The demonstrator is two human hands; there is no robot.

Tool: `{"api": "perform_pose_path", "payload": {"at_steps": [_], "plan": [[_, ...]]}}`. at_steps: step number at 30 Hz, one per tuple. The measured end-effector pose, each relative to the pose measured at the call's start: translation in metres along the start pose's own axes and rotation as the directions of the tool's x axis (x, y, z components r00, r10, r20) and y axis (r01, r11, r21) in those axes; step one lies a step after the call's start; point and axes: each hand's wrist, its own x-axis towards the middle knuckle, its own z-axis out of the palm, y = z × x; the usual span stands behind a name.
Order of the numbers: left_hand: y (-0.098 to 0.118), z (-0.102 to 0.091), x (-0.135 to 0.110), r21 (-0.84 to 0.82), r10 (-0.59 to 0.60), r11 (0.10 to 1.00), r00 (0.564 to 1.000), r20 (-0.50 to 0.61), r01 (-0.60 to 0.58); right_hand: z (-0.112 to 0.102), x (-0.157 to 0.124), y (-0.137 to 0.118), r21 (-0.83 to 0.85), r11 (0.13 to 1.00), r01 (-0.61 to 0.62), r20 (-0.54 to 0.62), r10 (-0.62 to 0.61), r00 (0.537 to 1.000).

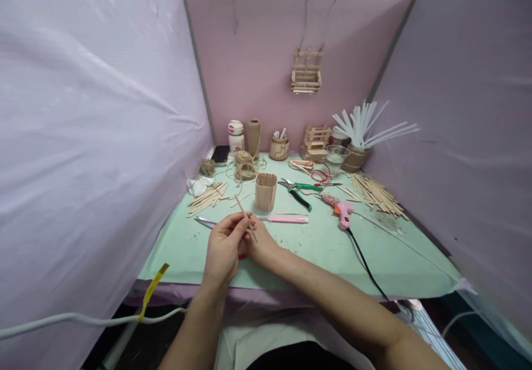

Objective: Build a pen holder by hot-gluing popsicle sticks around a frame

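Note:
A thin wooden craft stick (240,203) slants up between my two hands above the front of the table. My left hand (224,243) is closed, pinching it between thumb and fingers. Against it, my right hand (262,243) is closed on the stick's lower part, its fingertips partly hidden. Beneath the hands lie scissors (204,222), blade pointing left, with a bit of red handle showing. Just beyond stands a small cup made of craft sticks (265,194), upright and open at the top. A pink craft knife (288,220) lies right of the hands.
Green-handled pliers (305,193) and a pink glue gun (343,212) with a black cord lie to the right. Loose sticks (208,198) lie left, more sticks (380,195) right. Twine (245,166), a bottle (236,136) and white glue sticks (361,126) stand behind.

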Motion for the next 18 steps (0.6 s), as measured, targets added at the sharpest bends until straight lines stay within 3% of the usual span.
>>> {"api": "perform_pose_path", "payload": {"at_steps": [4,6,9,11,14,18], "plan": [[-0.012,0.002,0.014,0.050,-0.064,0.997,0.995,0.080,0.060,-0.053,-0.010,0.035,0.151,0.977,-0.149,-0.020,0.154,0.988],[-0.019,0.007,0.020,0.095,-0.089,0.992,0.989,0.121,0.078,-0.082,-0.009,0.046,0.403,0.876,-0.264,0.007,0.285,0.958],[-0.027,0.016,0.028,0.190,-0.082,0.981,0.980,0.181,0.047,-0.112,-0.001,0.050,0.635,0.726,-0.265,0.022,0.326,0.945],[-0.031,0.023,0.035,0.267,-0.071,0.964,0.972,0.223,0.009,-0.119,0.006,0.049,0.669,0.698,-0.257,0.033,0.317,0.948],[-0.036,0.032,0.050,0.365,-0.002,0.926,0.967,0.253,-0.094,-0.119,0.017,0.052,0.628,0.738,-0.246,0.010,0.308,0.951],[-0.042,0.044,0.070,0.464,0.157,0.852,0.964,0.215,-0.243,-0.111,0.026,0.061,0.502,0.854,-0.136,-0.223,0.280,0.934]]}}
